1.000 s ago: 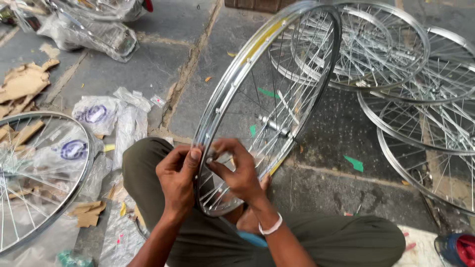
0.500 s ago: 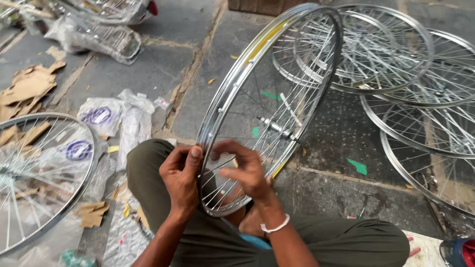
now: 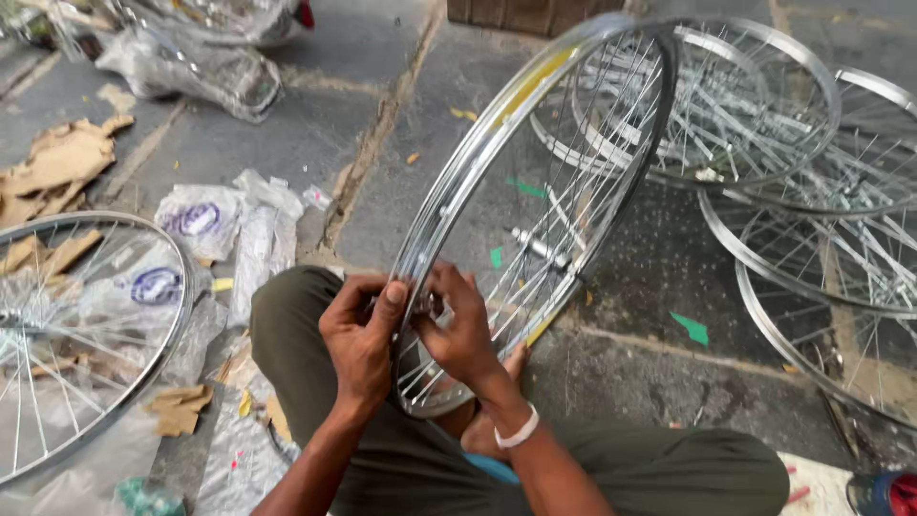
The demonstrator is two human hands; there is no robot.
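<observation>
Person sitting on stone floor, propping shiny silver spoked bicycle wheel [image 3: 535, 205] upright, tilted, between knees. Left hand [image 3: 358, 344] gripping rim's near edge; right hand [image 3: 460, 330] pinching spokes just inside rim. Finished silver wheels lying flat — stack [image 3: 764, 124] at right, one [image 3: 67, 334] at left.

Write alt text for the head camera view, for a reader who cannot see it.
A seated person's left hand and right hand pinch the near rim of an upright spoked bicycle wheel standing between their knees. More finished wheels lie on the stone floor to the right, and another wheel lies left among plastic bags and cardboard scraps.
</observation>
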